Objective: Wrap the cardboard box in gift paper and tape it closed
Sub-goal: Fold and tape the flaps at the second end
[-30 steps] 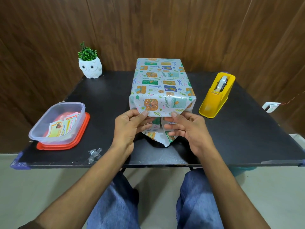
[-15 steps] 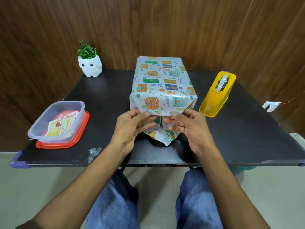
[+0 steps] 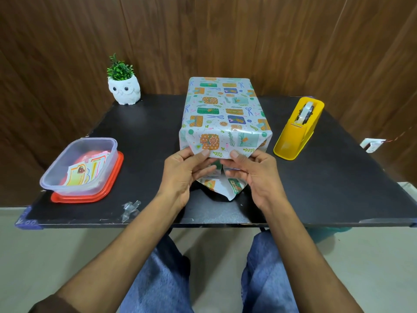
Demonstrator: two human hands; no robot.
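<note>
Pinching the near flap of the paper point(image 3: 225, 144), thumbs on top and fingers curled beneath, left hand point(image 3: 180, 175) and right hand point(image 3: 256, 177) side by side. Folded down over the box point(image 3: 222, 109) (lower flaps loose), midway on the table point(image 3: 146, 129). Flanked by dispenser point(image 3: 297, 132) right, tub point(image 3: 79, 168) left.

The paper-wrapped cardboard box point(image 3: 223, 114) stands midway on the black flat table point(image 3: 338, 188) — yellow plastic tape dispenser point(image 3: 297, 132) to its right, white owl-shaped planter point(image 3: 123, 91) far left. Near left, a clear plastic tub point(image 3: 74, 184) sits on a red plastic lid point(image 3: 90, 197).
</note>
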